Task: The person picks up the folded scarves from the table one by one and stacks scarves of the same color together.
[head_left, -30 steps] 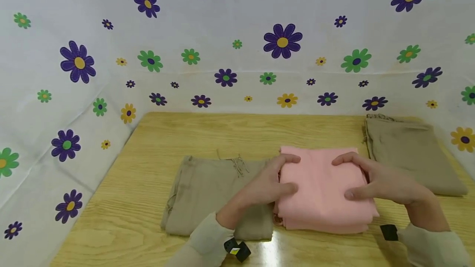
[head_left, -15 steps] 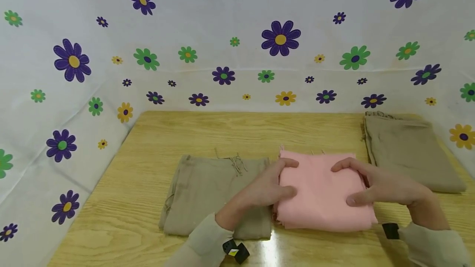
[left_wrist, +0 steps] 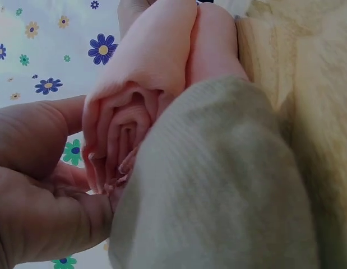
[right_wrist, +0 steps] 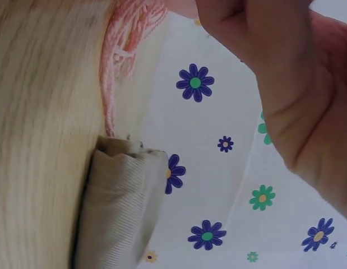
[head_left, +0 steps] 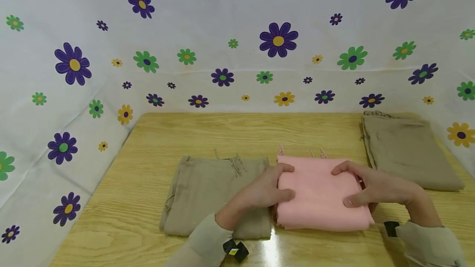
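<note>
A folded pink scarf (head_left: 319, 190) with fringe at its far edge lies between both hands at the right of the table's middle. My left hand (head_left: 263, 188) grips its left side, thumb and forefinger on top, the other fingers hidden. On its right side my right hand (head_left: 386, 186) holds it the same way. Its rolled layers (left_wrist: 125, 123) show end-on in the left wrist view, beside the left hand (left_wrist: 44, 168). Pink fringe (right_wrist: 114, 61) hangs near the right hand (right_wrist: 296, 84) in the right wrist view.
A folded tan fringed cloth (head_left: 200, 193) lies just left of the pink scarf, under the left forearm. Another folded tan cloth (head_left: 404, 151) lies at the back right. White flower-printed fabric (head_left: 208, 24) walls in the wooden table (head_left: 122, 193) at the back and sides.
The pink scarf's far edge has come slightly down and toward me, and its front looks thinner. Fringe now shows behind it. Both hands keep their grip and have shifted little.
</note>
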Demonstrator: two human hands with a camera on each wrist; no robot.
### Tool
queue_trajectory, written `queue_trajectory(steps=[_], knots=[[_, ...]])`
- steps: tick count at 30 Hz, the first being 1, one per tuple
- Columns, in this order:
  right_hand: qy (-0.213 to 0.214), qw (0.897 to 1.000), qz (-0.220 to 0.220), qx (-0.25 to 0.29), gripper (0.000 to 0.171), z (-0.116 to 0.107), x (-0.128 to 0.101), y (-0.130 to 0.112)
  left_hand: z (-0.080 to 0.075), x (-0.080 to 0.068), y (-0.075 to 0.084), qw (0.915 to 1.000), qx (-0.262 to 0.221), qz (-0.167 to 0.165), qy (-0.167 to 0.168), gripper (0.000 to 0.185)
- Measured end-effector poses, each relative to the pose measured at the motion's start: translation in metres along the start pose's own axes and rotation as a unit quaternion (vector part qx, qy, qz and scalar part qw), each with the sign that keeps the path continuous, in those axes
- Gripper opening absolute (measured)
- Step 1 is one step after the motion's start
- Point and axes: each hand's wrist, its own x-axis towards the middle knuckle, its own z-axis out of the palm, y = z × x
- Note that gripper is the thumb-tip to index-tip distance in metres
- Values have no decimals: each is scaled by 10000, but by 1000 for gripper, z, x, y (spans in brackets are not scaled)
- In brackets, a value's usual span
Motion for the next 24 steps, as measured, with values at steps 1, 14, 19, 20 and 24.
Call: queue_trajectory(steps=[1, 14, 19, 20, 24], knots=[[-22, 10000, 83, 29, 64, 0, -1, -1, 0, -1, 0, 9999, 148, 5, -13, 58], [-164, 9997, 152, 47, 70, 0, -4, 6, 6, -8, 9, 9808, 1885, -356, -339, 68], [-130, 9999, -4, 111, 68, 1, -3, 10, 5, -6, 5, 9844, 1688, -216, -451, 69], [-116, 9999, -36, 85, 68, 2, -2, 10, 4, -5, 4, 9859, 1596, -199, -461, 69], [-34, 9999, -135, -4, 68, 4, 3, 6, -2, -3, -4, 9907, 1300, -102, -378, 67]])
